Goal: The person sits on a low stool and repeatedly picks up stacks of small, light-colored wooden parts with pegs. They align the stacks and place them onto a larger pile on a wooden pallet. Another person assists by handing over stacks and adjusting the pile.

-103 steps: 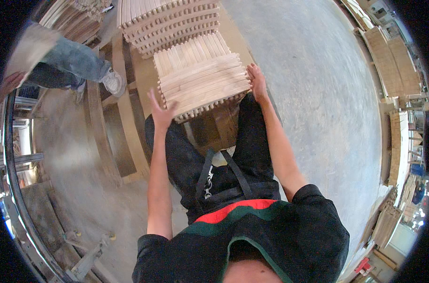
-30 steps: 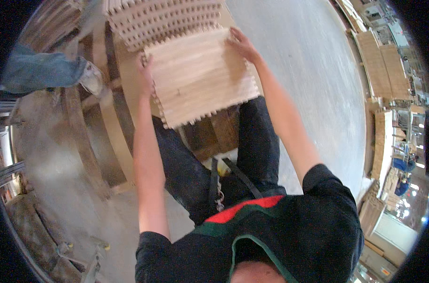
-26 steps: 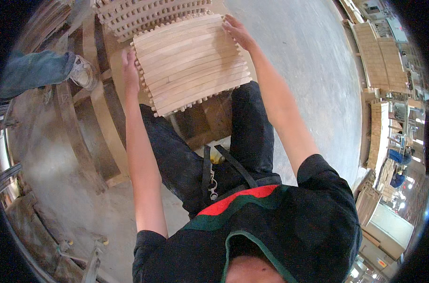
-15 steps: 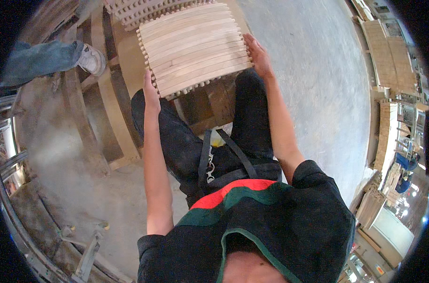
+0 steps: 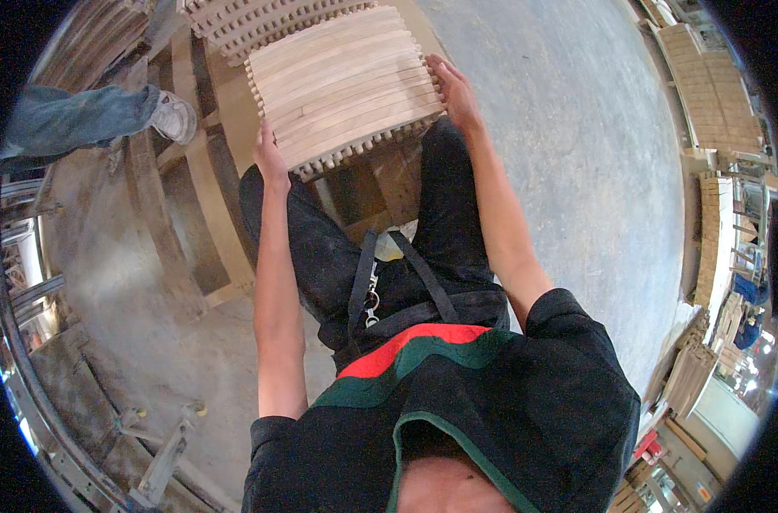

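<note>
A stack of pale wooden slats (image 5: 346, 85) with round peg ends is in front of my knees, its top layer lying side by side. Along its near edge, peg ends of a lower layer stick out. My left hand (image 5: 271, 158) lies against the stack's left end near the front corner, fingers stretched out and pointing away from me. Against the right end rests my right hand (image 5: 457, 96), its fingers also extended along the peg ends. The palms and the undersides of the fingers are hidden.
Behind the stack is another pile of pegged slats (image 5: 261, 26). A wooden pallet (image 5: 205, 184) lies at the left, with another person's shoe (image 5: 174, 118) beside its boards. Metal framing (image 5: 162, 462) stands at lower left. Stacked timber (image 5: 709, 85) lines the far right.
Both hands stay at the ends of the stack. The whole view has shifted slightly, and the stack, my knees and hands appear a little farther left.
</note>
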Demonstrator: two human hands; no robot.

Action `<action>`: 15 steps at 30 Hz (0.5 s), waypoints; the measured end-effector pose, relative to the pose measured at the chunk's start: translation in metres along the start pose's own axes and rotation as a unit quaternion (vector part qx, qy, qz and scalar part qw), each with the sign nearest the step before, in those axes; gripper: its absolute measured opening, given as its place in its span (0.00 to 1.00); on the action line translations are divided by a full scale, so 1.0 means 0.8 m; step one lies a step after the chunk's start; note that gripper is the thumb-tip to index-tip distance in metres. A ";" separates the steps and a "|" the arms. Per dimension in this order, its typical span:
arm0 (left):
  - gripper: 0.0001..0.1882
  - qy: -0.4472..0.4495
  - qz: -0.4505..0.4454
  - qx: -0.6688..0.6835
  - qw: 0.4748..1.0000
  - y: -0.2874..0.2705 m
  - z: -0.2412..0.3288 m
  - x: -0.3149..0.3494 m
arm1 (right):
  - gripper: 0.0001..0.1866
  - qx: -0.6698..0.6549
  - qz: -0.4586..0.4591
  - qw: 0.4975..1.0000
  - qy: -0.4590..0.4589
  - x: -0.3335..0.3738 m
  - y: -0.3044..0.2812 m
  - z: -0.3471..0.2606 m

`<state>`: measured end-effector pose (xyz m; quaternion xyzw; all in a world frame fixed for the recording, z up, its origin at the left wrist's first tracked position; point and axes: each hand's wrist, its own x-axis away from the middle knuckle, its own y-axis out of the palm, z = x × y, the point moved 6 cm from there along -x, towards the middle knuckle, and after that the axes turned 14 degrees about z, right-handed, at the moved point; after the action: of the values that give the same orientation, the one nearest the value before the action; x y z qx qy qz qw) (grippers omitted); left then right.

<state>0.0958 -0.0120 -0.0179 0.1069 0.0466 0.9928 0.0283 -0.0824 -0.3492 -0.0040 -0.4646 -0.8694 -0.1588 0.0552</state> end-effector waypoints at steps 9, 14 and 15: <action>0.28 0.048 0.003 -0.081 0.996 -0.005 0.014 0.018 | 0.22 0.042 -0.022 0.999 0.000 -0.007 -0.005 0.015; 0.36 0.238 0.067 -0.236 0.940 -0.007 0.022 0.004 | 0.25 0.150 0.051 0.978 -0.138 -0.006 -0.028 0.006; 0.38 0.298 0.104 -0.279 0.907 -0.006 0.034 0.003 | 0.25 0.192 0.060 0.965 -0.168 0.003 -0.029 -0.002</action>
<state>0.0992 -0.0048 0.0087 -0.2022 -0.2372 0.9481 -0.0622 -0.1027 -0.3596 -0.0073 -0.5166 -0.8509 0.0950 0.0057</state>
